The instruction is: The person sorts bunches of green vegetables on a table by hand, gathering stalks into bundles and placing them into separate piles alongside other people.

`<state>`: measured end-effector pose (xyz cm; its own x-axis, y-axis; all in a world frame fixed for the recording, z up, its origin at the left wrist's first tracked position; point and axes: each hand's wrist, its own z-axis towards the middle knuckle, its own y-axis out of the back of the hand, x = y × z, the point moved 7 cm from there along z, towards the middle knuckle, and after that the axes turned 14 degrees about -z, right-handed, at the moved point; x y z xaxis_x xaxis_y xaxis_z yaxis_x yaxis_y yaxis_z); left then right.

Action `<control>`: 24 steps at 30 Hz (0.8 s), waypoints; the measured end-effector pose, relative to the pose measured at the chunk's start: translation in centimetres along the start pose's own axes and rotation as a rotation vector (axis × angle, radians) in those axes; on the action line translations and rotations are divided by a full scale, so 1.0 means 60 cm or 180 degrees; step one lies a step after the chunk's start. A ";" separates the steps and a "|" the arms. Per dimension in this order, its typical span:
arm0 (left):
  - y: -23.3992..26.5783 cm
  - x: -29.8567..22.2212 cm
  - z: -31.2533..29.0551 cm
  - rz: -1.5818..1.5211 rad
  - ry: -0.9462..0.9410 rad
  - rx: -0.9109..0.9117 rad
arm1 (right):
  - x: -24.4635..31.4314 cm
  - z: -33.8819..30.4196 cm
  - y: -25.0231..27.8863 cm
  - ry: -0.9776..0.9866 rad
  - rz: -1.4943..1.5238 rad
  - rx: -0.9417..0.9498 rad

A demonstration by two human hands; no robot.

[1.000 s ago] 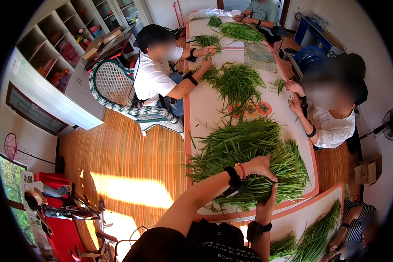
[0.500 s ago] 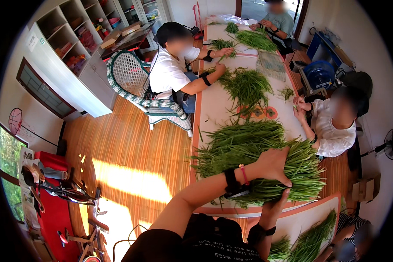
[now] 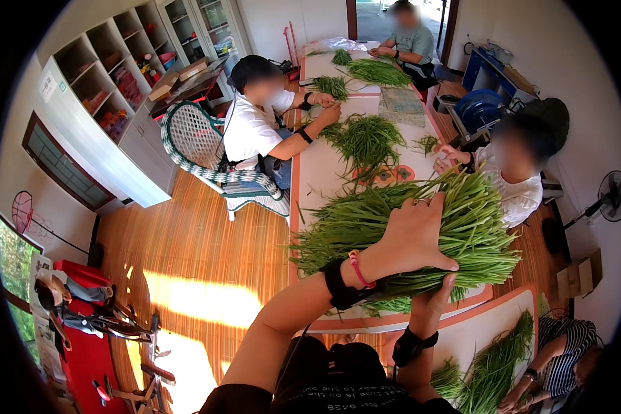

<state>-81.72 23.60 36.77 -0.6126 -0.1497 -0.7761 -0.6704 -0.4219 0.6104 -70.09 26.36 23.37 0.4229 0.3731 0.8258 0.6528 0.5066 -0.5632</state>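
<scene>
A thick bundle of long green chives [image 3: 469,238] is lifted off the near end of the long table, its pale cut ends toward the right. My left hand [image 3: 410,238] grips it from above, with the thumb pointing right. Beneath, my right hand [image 3: 431,303] holds the bundle's near side, its fingers partly hidden by the stalks. The two thumbs almost meet. More chives [image 3: 386,304] lie on the table under the bundle.
Co-workers sit left, right and at the far end of the long table [image 3: 314,196], with smaller chive heaps [image 3: 366,141] between them. A second table [image 3: 455,348] with chives stands at lower right, beside a person in a striped top. A wicker chair [image 3: 193,148] is at left.
Both hands have raised the bundle off the pile and tilted it up toward the right. The view has shifted slightly. The right co-worker's hands have moved.
</scene>
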 end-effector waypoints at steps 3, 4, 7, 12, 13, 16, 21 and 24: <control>0.007 -0.030 -0.021 0.0029 -0.0194 -0.0050 | 0.011 -0.023 -0.005 0.0079 0.0062 0.0121; 0.008 -0.041 -0.028 0.0023 -0.0178 0.0017 | 0.018 -0.030 -0.002 0.0147 0.0053 0.0078; 0.006 -0.060 -0.057 -0.0016 -0.0357 -0.0039 | 0.026 -0.059 -0.002 0.0330 0.0003 0.0021; 0.008 -0.103 -0.128 0.0016 -0.0738 -0.0065 | 0.032 -0.130 0.001 0.0574 0.0026 -0.0121; 0.009 -0.113 -0.145 0.0035 -0.0767 -0.0023 | 0.033 -0.150 0.000 0.0656 0.0021 -0.0174; -0.003 -0.148 -0.193 -0.0010 -0.1243 0.0012 | 0.028 -0.207 0.030 0.0969 0.0036 -0.0527; -0.027 -0.208 -0.310 -0.0158 -0.1618 0.0219 | 0.027 -0.360 0.076 0.1295 0.0210 -0.0943; -0.070 -0.245 -0.376 -0.0472 -0.1868 0.0518 | 0.054 -0.467 0.103 0.1732 -0.0097 -0.1157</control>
<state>-60.48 7.40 42.06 -0.6051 0.4355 -0.6665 -0.7927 -0.2521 0.5550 -47.10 8.92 23.41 0.5961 -0.1321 0.7919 0.8001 0.1800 -0.5723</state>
